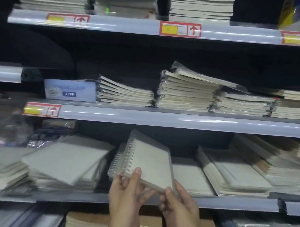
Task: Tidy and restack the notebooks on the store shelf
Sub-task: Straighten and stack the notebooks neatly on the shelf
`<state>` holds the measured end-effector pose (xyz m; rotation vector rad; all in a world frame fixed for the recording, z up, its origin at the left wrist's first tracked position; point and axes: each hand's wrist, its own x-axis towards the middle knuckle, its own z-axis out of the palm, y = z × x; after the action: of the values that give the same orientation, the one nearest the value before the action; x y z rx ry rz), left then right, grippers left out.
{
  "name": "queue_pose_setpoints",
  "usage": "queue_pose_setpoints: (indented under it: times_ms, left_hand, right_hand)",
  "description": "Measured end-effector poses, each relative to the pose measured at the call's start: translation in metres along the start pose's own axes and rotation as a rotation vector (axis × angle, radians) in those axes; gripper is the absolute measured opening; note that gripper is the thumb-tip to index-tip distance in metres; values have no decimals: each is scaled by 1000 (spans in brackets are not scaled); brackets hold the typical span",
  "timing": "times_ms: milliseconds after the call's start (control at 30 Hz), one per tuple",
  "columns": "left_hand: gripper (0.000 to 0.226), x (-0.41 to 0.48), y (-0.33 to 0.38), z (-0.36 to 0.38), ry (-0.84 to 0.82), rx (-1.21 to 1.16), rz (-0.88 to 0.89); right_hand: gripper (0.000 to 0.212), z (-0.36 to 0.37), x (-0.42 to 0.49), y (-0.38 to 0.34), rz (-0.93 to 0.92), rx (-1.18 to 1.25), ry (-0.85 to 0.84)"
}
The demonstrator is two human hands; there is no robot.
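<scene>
A small stack of grey spiral-bound notebooks [149, 161] is tilted up above the lower shelf [237, 204], spirals on the left. My left hand [127, 194] grips its near left corner, thumb on the top cover. My right hand [178, 203] pinches the near right corner. To the left lies a skewed pile of grey notebooks [66, 160]. Flat notebooks [190, 175] lie right behind the held stack, and a leaning pile [235, 172] is further right.
The middle shelf [163, 118] carries uneven stacks of wrapped notebooks [188, 91] and a white box [70, 90]. The top shelf [118, 24] holds more stacks. Brown-edged pads [85, 225] sit on the bottom level. Dark packets [50, 134] stand at the left.
</scene>
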<state>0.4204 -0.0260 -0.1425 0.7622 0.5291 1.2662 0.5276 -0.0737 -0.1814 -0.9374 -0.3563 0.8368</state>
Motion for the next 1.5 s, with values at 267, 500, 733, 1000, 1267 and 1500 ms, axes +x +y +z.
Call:
queue_pose_setpoints:
  times_ms: [267, 500, 733, 1000, 1267, 1500]
  left_hand:
    - [32, 60, 31, -36, 144, 781, 185]
    - [61, 72, 13, -57, 149, 936, 169]
    - [51, 57, 2, -54, 207, 953, 353]
    - [22, 29, -39, -28, -157, 1025, 450]
    - [15, 14, -94, 50, -600, 1198, 504]
    - [27, 35, -151, 125, -829, 1388, 629]
  right_hand:
    - [53, 37, 32, -10, -49, -251, -22]
    - [64, 30, 44, 3, -15, -600, -88]
    - [52, 21, 43, 4, -17, -534, -56]
    - [18, -16, 33, -29, -71, -517, 31]
    - [19, -106, 31, -67, -139, -470, 250]
    - [17, -165, 32, -99, -106, -395, 328]
